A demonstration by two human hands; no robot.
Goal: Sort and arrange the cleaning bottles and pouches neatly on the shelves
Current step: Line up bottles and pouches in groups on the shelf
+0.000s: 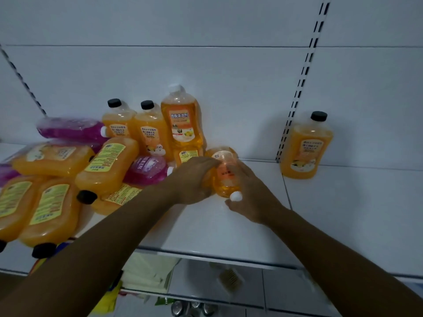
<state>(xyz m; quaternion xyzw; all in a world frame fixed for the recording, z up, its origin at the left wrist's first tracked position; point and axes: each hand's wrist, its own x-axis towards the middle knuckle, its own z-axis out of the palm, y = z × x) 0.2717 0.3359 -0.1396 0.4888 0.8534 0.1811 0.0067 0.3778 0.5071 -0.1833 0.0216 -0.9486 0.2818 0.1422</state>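
White shelf (240,225) against a white back panel with slotted uprights, several products on it. Far left: heap of orange bottles (45,202) lying flat, black caps toward the shelf's front edge, yellow back labels up. Purple pouches (71,129) lie on and behind that heap; another purple pouch (147,169) is wedged at its right side. Behind them, two black-capped orange bottles (132,126) stand upright against the panel, side by side, with a taller orange pouch (182,121) — white cap, orange label — upright just to their right. Centre: both hands on an orange pouch with a white cap (225,177), lying on the shelf, cap toward the front. Left hand (194,179) grips its left side, fingers curled over the top of it. Right hand (249,191) holds the right side near the cap; its fingers look wrapped round the pouch, but their tips are hidden — exact contact unclear. Right of the slotted upright: single black-capped orange bottle (306,147) standing upright against the panel, well apart from the rest. Lower shelf under the front edge holds folded pale cloths (148,271) and other small items, too blurred to identify.
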